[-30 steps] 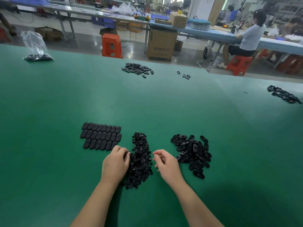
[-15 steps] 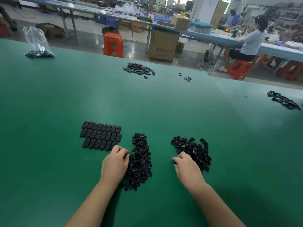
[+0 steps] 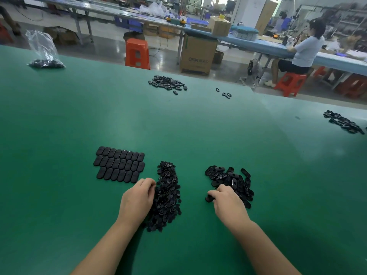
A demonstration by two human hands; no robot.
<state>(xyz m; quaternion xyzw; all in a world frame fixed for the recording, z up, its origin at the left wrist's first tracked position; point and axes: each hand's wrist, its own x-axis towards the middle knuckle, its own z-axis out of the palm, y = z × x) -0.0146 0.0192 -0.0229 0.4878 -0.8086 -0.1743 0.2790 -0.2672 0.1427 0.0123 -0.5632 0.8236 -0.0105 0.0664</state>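
Fingertips and thumb of the right hand (image 3: 228,204) curl round a black oval piece (image 3: 209,199), pinching it low against the green counter (image 3: 59,120) at the near left edge of the heap of oval pieces (image 3: 231,180). The back of that hand covers the near part of the heap, and the forearm runs down to the lower right.

The left hand (image 3: 137,202) lies knuckles up with its fingers bent, their tips against the left flank of the heap of small parts (image 3: 168,195). Whether it has hold of anything there I cannot tell, since the hand itself hides the tips. This heap is long and narrow, running away from the person. It sits between the two hands, apart from the oval heap on its right.

Just beyond the left hand, and just beside the small parts on their left, lies a block of oval pieces (image 3: 119,164), laid flat side by side in three tidy rows.

Far across the counter sit a looser pile (image 3: 167,83) of dark pieces, a few black rings (image 3: 224,93) to its right, and another scatter (image 3: 343,122) near the right edge. A clear plastic bag (image 3: 44,50) with dark parts in its bottom stands at the far left.

Past the counter are an orange stool (image 3: 137,53), a cardboard box (image 3: 198,54) and a seated person (image 3: 305,48) on a red stool (image 3: 290,82).
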